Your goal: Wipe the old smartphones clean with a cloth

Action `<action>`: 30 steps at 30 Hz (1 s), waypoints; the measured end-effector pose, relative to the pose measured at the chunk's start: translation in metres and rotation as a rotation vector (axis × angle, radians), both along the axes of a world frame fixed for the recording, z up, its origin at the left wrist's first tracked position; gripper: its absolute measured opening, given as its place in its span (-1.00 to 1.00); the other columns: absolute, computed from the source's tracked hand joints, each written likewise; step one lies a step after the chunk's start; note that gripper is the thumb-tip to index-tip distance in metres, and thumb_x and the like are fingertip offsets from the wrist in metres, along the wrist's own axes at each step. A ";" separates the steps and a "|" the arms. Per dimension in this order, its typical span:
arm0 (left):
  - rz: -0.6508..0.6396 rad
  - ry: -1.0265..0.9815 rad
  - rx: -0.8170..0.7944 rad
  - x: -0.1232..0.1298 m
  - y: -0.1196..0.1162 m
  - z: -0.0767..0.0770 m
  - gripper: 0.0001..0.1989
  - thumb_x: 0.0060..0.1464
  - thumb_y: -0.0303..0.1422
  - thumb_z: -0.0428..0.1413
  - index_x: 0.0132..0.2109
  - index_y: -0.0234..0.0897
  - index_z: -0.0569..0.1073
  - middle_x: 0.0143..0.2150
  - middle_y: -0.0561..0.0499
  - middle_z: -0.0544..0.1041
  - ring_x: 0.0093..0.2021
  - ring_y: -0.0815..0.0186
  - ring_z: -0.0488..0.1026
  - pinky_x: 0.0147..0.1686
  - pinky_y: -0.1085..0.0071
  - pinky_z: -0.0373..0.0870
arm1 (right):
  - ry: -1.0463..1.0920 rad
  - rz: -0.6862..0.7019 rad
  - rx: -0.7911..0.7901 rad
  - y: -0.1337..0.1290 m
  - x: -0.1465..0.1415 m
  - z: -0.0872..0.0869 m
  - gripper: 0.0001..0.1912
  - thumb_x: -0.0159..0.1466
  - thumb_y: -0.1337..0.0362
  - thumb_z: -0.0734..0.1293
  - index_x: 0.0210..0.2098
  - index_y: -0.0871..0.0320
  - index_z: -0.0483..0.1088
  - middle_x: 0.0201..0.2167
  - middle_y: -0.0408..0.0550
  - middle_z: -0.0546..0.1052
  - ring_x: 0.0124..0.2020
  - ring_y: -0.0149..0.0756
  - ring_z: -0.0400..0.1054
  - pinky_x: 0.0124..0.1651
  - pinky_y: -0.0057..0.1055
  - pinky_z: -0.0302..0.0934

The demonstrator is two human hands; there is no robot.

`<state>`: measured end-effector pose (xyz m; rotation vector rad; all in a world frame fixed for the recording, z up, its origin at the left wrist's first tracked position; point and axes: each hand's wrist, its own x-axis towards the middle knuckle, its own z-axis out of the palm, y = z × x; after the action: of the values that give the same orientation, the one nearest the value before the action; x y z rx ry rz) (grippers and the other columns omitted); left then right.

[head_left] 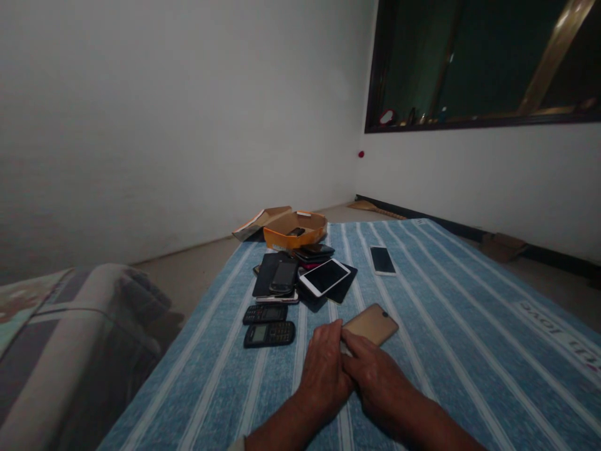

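A gold phone point(373, 324) lies tilted at the near middle of the striped cloth, its back facing up. Both my hands meet at its near left end. My left hand point(323, 363) is closed around that end, fingers pressed together. My right hand point(373, 369) grips the same end from the right, its fingertips touching my left hand. Left of my hands are two black keypad phones point(269, 334), one behind the other. Beyond them is a pile of phones, with a white-framed phone point(325, 277) on its right side and a black phone point(284, 276) on its left.
An open orange box point(295, 235) with a dark phone inside stands behind the pile. A white phone point(382, 260) lies alone to the right. The blue striped cloth point(469, 351) covers the surface. Draped fabric point(84, 338) is at the left.
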<state>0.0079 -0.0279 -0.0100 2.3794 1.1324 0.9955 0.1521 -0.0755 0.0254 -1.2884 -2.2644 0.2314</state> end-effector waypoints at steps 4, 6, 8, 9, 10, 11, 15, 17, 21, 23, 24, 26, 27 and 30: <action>-0.009 0.013 -0.021 0.000 0.000 0.002 -0.41 0.01 -0.38 0.04 0.22 -0.43 0.24 -0.03 -0.25 0.45 0.01 -0.01 0.38 0.03 -0.07 0.37 | 0.041 0.032 -0.019 0.003 -0.002 0.002 -0.57 0.34 0.46 0.22 0.16 0.04 0.37 0.09 0.06 0.44 0.06 -0.15 0.34 0.10 -0.21 0.26; -0.020 0.011 -0.032 0.000 0.000 0.004 -0.40 0.01 -0.38 0.04 0.23 -0.43 0.24 -0.02 -0.25 0.45 0.01 -0.02 0.38 0.03 -0.07 0.37 | 0.075 0.060 -0.008 0.006 -0.003 0.001 -0.57 0.35 0.45 0.23 0.17 0.05 0.36 0.08 0.06 0.45 0.09 -0.16 0.31 0.14 -0.18 0.23; -0.024 0.017 -0.038 0.000 0.000 0.004 -0.37 -0.02 -0.40 0.05 0.24 -0.39 0.23 -0.01 -0.24 0.44 0.01 -0.02 0.38 0.04 -0.08 0.36 | 0.096 0.078 0.002 0.009 -0.004 0.001 -0.58 0.35 0.44 0.23 0.17 0.06 0.36 0.10 0.07 0.44 0.12 -0.16 0.29 0.17 -0.17 0.21; -0.021 0.021 -0.040 0.000 0.000 0.004 -0.37 -0.02 -0.40 0.05 0.24 -0.37 0.22 -0.01 -0.23 0.44 0.02 -0.03 0.37 0.04 -0.09 0.36 | 0.097 0.084 0.003 0.009 -0.003 0.001 -0.59 0.35 0.44 0.23 0.16 0.05 0.37 0.10 0.07 0.44 0.12 -0.16 0.29 0.17 -0.17 0.21; -0.016 0.026 -0.045 0.000 0.000 0.004 -0.38 0.00 -0.40 0.05 0.24 -0.35 0.22 -0.01 -0.22 0.44 0.02 -0.03 0.37 0.04 -0.10 0.36 | 0.094 0.091 0.003 0.009 -0.002 0.001 -0.59 0.35 0.44 0.22 0.15 0.05 0.38 0.09 0.07 0.45 0.11 -0.17 0.30 0.15 -0.18 0.22; -0.010 0.030 -0.051 0.000 0.000 0.004 -0.40 0.03 -0.39 0.04 0.24 -0.33 0.22 -0.02 -0.22 0.44 0.02 -0.03 0.37 0.04 -0.11 0.35 | 0.086 0.100 0.003 0.008 -0.001 0.002 -0.59 0.35 0.45 0.22 0.14 0.05 0.39 0.07 0.07 0.46 0.09 -0.17 0.32 0.14 -0.19 0.24; -0.007 0.043 -0.073 0.000 -0.001 0.006 -0.42 0.05 -0.33 0.05 0.24 -0.31 0.22 -0.02 -0.20 0.44 0.00 -0.03 0.36 0.03 -0.10 0.35 | 0.047 0.127 -0.021 0.003 0.004 0.008 -0.57 0.32 0.47 0.20 0.12 0.05 0.41 0.05 0.05 0.49 0.07 -0.17 0.35 0.13 -0.22 0.25; -0.022 0.052 -0.085 -0.001 -0.002 0.007 -0.39 0.03 -0.31 0.08 0.24 -0.31 0.22 -0.01 -0.20 0.43 0.01 -0.03 0.36 0.04 -0.10 0.34 | 0.042 0.135 -0.038 0.001 0.005 0.011 -0.56 0.32 0.47 0.19 0.12 0.03 0.41 0.06 0.04 0.49 0.08 -0.18 0.35 0.14 -0.23 0.24; -0.041 0.084 -0.115 0.000 -0.002 0.011 -0.29 -0.07 -0.29 0.14 0.24 -0.40 0.20 0.02 -0.24 0.41 0.05 -0.06 0.32 0.09 -0.10 0.30 | 0.116 0.156 -0.062 0.001 0.006 0.012 -0.53 0.34 0.46 0.18 0.18 0.01 0.35 0.12 0.02 0.46 0.12 -0.21 0.32 0.18 -0.24 0.21; -0.035 0.095 -0.123 0.000 -0.003 0.012 -0.25 -0.13 -0.33 0.15 0.23 -0.48 0.20 0.04 -0.28 0.41 0.06 -0.07 0.31 0.10 -0.09 0.29 | 0.172 0.161 -0.061 0.002 0.007 0.009 -0.52 0.34 0.46 0.18 0.21 0.04 0.31 0.13 0.04 0.45 0.14 -0.22 0.32 0.20 -0.23 0.19; -0.033 0.099 -0.126 0.001 -0.003 0.013 -0.24 -0.15 -0.35 0.15 0.23 -0.49 0.20 0.04 -0.28 0.40 0.06 -0.07 0.31 0.10 -0.09 0.28 | 0.195 0.160 -0.060 0.002 0.007 0.008 -0.51 0.33 0.46 0.18 0.22 0.06 0.30 0.13 0.04 0.45 0.14 -0.22 0.31 0.21 -0.22 0.18; -0.037 0.103 -0.133 0.001 -0.002 0.014 -0.22 -0.18 -0.37 0.15 0.24 -0.44 0.19 0.05 -0.26 0.40 0.07 -0.06 0.31 0.10 -0.07 0.29 | 0.223 0.153 -0.059 0.003 0.007 0.006 -0.52 0.33 0.48 0.17 0.20 0.07 0.32 0.12 0.05 0.46 0.15 -0.23 0.31 0.22 -0.24 0.17; -0.046 0.106 -0.135 0.001 -0.002 0.014 -0.21 -0.19 -0.37 0.16 0.25 -0.42 0.18 0.06 -0.24 0.40 0.07 -0.05 0.31 0.10 -0.07 0.29 | 0.225 0.150 -0.057 0.003 0.007 0.005 -0.53 0.32 0.49 0.16 0.17 0.08 0.34 0.12 0.06 0.46 0.15 -0.24 0.31 0.22 -0.25 0.17; -0.094 0.110 -0.133 -0.003 0.000 0.015 -0.18 -0.19 -0.37 0.19 0.27 -0.38 0.16 0.06 -0.22 0.40 0.06 -0.04 0.32 0.09 -0.07 0.30 | 0.198 0.136 -0.051 0.002 0.006 0.004 -0.57 0.29 0.53 0.16 0.05 0.10 0.43 0.09 0.06 0.47 0.15 -0.25 0.31 0.19 -0.30 0.19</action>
<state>0.0048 -0.0281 0.0050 2.3804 1.0775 0.7427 0.1582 -0.0731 0.0292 -1.0861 -2.1895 0.4473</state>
